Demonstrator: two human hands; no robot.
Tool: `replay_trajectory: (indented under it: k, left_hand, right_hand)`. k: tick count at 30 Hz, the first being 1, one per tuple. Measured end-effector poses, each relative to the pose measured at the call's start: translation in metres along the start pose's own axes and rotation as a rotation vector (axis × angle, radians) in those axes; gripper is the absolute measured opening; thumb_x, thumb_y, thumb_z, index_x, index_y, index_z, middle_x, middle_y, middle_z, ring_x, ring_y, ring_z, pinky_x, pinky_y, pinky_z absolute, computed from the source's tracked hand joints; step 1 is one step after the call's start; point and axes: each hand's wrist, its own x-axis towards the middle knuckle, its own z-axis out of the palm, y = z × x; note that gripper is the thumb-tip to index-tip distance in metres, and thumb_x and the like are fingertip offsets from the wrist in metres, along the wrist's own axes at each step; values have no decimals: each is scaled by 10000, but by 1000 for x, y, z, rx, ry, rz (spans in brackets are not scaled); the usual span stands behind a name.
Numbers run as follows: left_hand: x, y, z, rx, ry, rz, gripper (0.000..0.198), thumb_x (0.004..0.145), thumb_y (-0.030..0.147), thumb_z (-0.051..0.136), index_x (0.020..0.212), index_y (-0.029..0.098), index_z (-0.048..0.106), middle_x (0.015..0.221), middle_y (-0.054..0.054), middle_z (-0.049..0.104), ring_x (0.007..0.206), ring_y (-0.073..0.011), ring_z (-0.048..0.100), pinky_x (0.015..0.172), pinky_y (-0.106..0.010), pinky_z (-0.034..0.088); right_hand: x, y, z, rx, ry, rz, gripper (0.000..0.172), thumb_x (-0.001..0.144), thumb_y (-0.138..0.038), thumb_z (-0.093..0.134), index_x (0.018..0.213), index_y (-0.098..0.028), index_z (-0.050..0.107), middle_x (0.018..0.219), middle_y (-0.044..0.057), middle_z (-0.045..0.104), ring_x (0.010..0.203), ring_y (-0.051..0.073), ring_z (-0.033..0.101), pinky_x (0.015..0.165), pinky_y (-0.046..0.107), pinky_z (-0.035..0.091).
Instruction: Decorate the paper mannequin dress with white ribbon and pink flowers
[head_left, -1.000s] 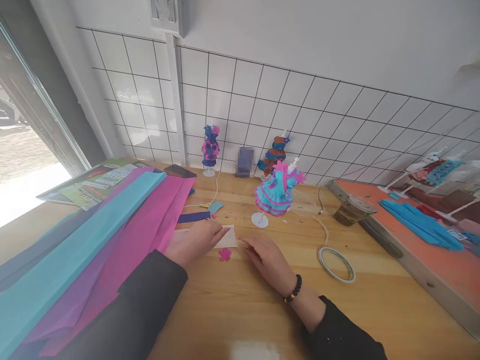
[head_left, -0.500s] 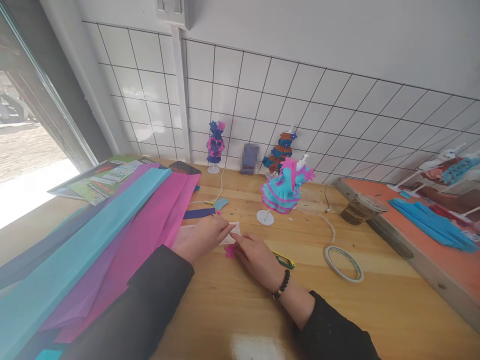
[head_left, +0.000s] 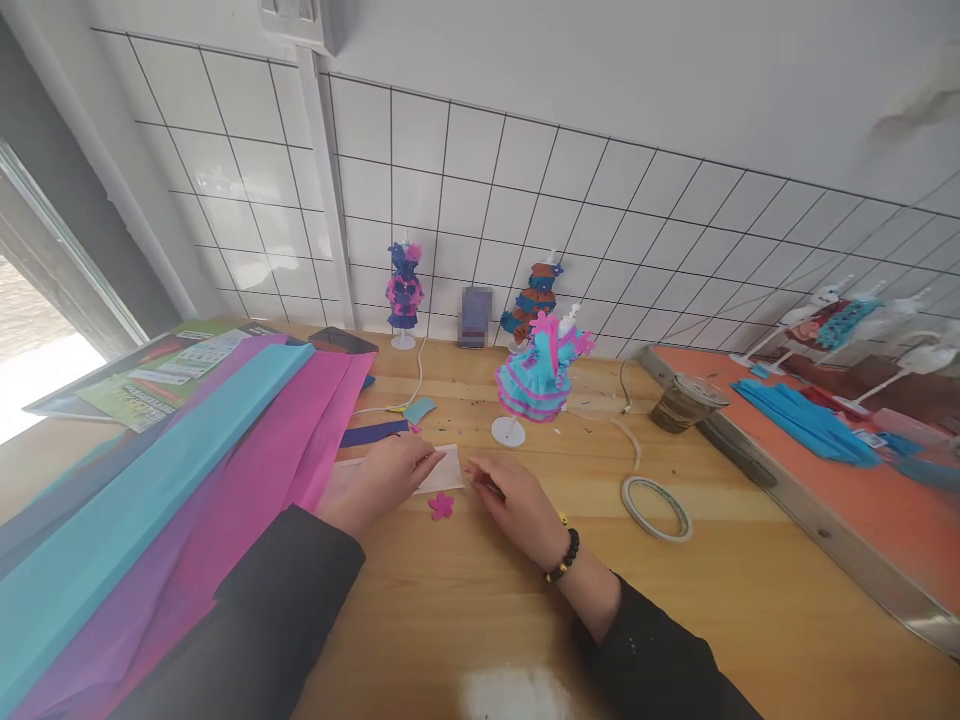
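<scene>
My left hand (head_left: pixel 396 472) rests over a pale paper strip (head_left: pixel 450 468) on the wooden table. Its fingers are pressed together at the strip, and whatever sits between the fingertips is too small to make out. To the right, just past the strip's end, my right hand (head_left: pixel 517 502) hovers with thumb and fingers pinched; any small thing in them is not visible. A pink paper flower (head_left: pixel 442 506) lies flat below the strip, between the two hands. Behind my left hand are a dark blue strip (head_left: pixel 375 433) and a small light-blue piece (head_left: pixel 419 409).
Tissue-paper sheets (head_left: pixel 225 480) cover the left side. A doll stand in a turquoise and pink dress (head_left: pixel 536 375) stands ahead. A tape roll (head_left: pixel 657 509) and a lidded cup (head_left: pixel 688 402) are to the right, beside an orange surface (head_left: pixel 810 460) holding blue fabric.
My right hand has drawn away from my left and off the strip, uncovering the pink flower. The view has turned right, so the scene sits further left.
</scene>
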Motion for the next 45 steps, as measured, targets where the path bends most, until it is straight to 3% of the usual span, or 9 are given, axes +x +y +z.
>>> replay_trajectory:
  k: [6, 10, 14, 18, 23, 28, 34, 40, 45]
  left_hand:
    - [0, -10, 7, -31, 34, 12, 273, 884, 291, 373, 860, 217, 634, 789, -29, 647, 772, -175, 573, 705, -293, 421]
    - [2, -14, 12, -17, 73, 0, 261, 876, 263, 372, 974, 229, 611, 927, -40, 651, 865, -183, 590, 767, -302, 441]
    - [3, -2, 4, -20, 28, -32, 277, 877, 268, 354, 991, 215, 600, 924, -45, 660, 852, -185, 602, 765, -302, 448]
    - [2, 14, -8, -35, -44, -106, 343, 887, 332, 307, 1010, 206, 600, 852, -45, 669, 787, -193, 604, 697, -296, 448]
    - [2, 17, -10, -101, -89, -168, 416, 891, 433, 260, 1036, 224, 589, 808, -31, 658, 759, -195, 590, 651, -278, 427]
    - [1, 20, -13, -115, -80, -149, 409, 894, 425, 250, 975, 223, 595, 766, -22, 640, 724, -189, 564, 649, -280, 405]
    - [1, 29, -21, -107, -90, -149, 376, 894, 394, 273, 893, 223, 607, 721, -11, 627, 679, -175, 546, 629, -273, 384]
    - [1, 27, -19, -151, -48, -134, 371, 897, 392, 286, 814, 205, 596, 722, -9, 626, 677, -166, 536, 636, -269, 363]
    - [1, 28, -10, -391, -82, -200, 415, 875, 473, 316, 824, 201, 625, 707, -11, 618, 668, -159, 546, 613, -261, 371]
  right_hand:
    - [-12, 59, -50, -137, 137, 428, 319, 837, -336, 476, 1094, -166, 561, 785, 45, 651, 721, 174, 597, 676, 298, 453]
    - [-37, 108, -98, -448, 231, 905, 383, 818, -375, 464, 1131, -166, 535, 817, 65, 659, 793, 217, 607, 662, 312, 427]
    - [-60, 140, -121, -518, 274, 1064, 486, 777, -378, 497, 1177, -102, 506, 948, 165, 645, 944, 298, 576, 719, 374, 413]
    - [-67, 157, -119, -479, 266, 1118, 449, 751, -343, 515, 1125, -100, 561, 922, 174, 666, 951, 300, 588, 737, 365, 416]
    - [-67, 169, -115, -370, 272, 1092, 416, 709, -256, 523, 1079, -92, 619, 950, 168, 680, 942, 279, 606, 738, 317, 428]
    - [-68, 164, -117, -196, 274, 1007, 474, 723, -313, 494, 1087, -36, 617, 885, 139, 697, 762, 227, 640, 607, 268, 453]
    - [-56, 127, -117, -7, 172, 836, 455, 738, -453, 514, 1017, -123, 658, 772, 38, 686, 658, 178, 596, 556, 256, 435]
    - [-45, 91, -112, 99, -68, 585, 325, 758, -454, 551, 783, -157, 680, 751, 45, 656, 691, 166, 573, 628, 276, 445]
    - [-37, 71, -88, 30, -41, 279, 217, 839, -329, 512, 813, -197, 683, 777, 51, 629, 749, 166, 572, 695, 305, 457]
